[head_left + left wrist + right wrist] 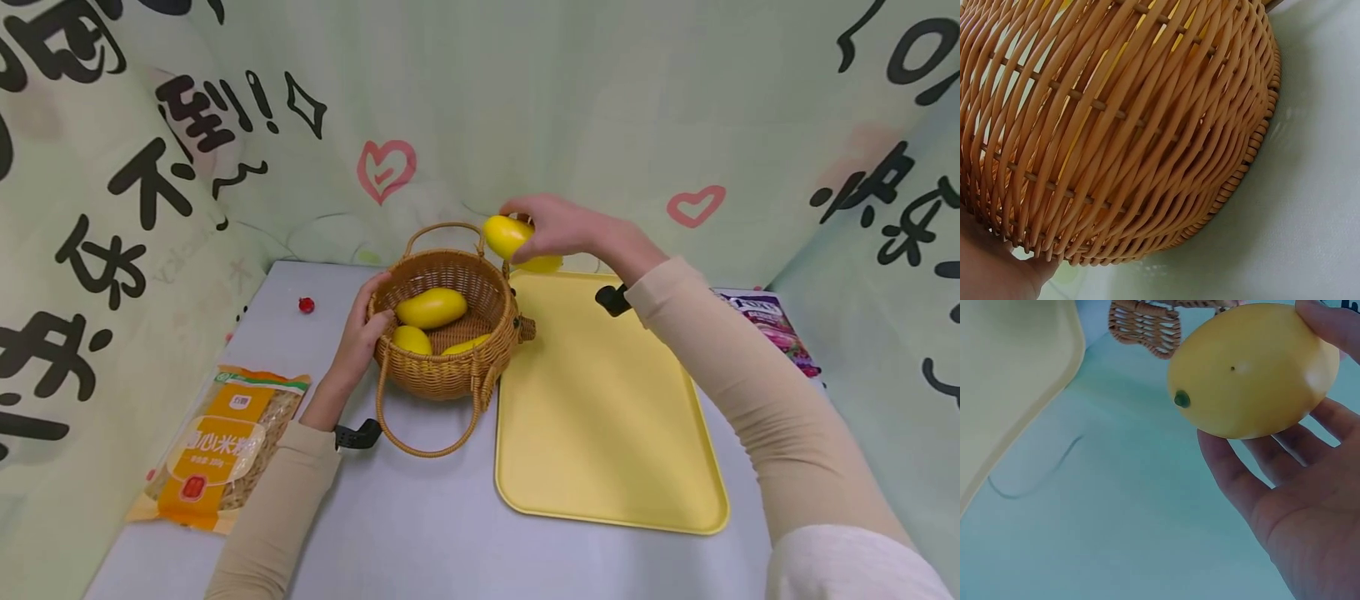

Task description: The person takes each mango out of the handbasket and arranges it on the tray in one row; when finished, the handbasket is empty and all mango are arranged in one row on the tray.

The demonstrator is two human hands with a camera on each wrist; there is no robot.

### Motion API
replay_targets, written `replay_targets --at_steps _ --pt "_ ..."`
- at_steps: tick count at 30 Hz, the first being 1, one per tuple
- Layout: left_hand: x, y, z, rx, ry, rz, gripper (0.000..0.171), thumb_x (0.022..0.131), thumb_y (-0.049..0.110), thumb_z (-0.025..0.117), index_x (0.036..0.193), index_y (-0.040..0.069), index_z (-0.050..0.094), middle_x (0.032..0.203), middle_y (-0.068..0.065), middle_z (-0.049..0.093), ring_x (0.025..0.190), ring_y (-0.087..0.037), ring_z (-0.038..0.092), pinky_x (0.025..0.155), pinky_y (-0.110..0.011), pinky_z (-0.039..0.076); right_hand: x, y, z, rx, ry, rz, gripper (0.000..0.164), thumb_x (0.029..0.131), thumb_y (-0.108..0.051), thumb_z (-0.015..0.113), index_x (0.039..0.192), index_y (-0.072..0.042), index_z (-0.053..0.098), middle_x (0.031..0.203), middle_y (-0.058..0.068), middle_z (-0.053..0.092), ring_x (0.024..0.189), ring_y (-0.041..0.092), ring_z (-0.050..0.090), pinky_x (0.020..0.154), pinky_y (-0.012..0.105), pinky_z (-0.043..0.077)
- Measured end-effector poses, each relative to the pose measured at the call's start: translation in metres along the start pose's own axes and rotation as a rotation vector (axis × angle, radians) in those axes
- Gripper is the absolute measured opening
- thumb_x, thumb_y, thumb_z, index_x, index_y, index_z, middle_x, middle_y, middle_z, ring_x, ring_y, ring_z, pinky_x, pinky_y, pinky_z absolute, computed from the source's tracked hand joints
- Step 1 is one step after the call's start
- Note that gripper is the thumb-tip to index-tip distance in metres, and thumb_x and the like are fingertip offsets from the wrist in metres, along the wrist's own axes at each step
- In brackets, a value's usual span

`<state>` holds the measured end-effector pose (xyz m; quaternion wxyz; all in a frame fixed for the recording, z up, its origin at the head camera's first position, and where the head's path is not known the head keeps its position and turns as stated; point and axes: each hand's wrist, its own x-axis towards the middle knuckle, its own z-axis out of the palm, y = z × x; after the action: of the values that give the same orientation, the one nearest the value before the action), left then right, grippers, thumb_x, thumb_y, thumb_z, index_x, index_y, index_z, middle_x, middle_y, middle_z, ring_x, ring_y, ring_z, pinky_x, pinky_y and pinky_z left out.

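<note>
The right hand (558, 227) pinches a yellow fruit (1247, 372) between thumb and fingers, holding it up just beside the far handle (444, 224) of the wicker basket (442, 379), on the side towards the yellow tray (600, 400). The left hand (358, 337) grips the basket's left side, its thumb at the rim. Three more yellow fruits (431, 308) lie inside the basket, which stands on the desk (420, 533) to the left of the tray. The step in hand looks like passing one fruit between basket and tray — which way, these views cannot settle. The next move probably calls for a path clear of the handle, a steadied basket and a low, gentle release.
</note>
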<state>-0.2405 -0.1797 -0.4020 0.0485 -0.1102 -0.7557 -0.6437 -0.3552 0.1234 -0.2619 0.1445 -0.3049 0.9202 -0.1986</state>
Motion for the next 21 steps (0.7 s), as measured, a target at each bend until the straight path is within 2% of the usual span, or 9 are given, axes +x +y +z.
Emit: replay_targets --at_steps 6,21 --pt "0.000 -0.002 -0.002 0.005 0.002 0.007 0.059 0.096 0.005 0.043 0.154 0.004 0.030 0.164 -0.012 0.024 0.154 -0.028 0.016 0.125 -0.053 0.012 -0.005 0.015 0.004 0.014 0.008 0.030 0.068 0.080 -0.020 0.073 0.143 -0.010 0.047 0.127 0.015 0.059 0.105 0.028 0.058 0.085 0.040 0.049" --pt "0.001 -0.004 -0.002 -0.014 -0.002 0.012 0.059 0.096 0.008 0.044 0.153 0.006 0.031 0.163 -0.011 0.025 0.153 -0.027 0.018 0.124 -0.051 0.015 -0.014 0.046 0.013 -0.011 0.024 0.114 0.070 0.082 -0.023 0.074 0.144 -0.008 0.045 0.133 0.020 0.057 0.110 0.033 0.058 0.089 0.045 0.051"
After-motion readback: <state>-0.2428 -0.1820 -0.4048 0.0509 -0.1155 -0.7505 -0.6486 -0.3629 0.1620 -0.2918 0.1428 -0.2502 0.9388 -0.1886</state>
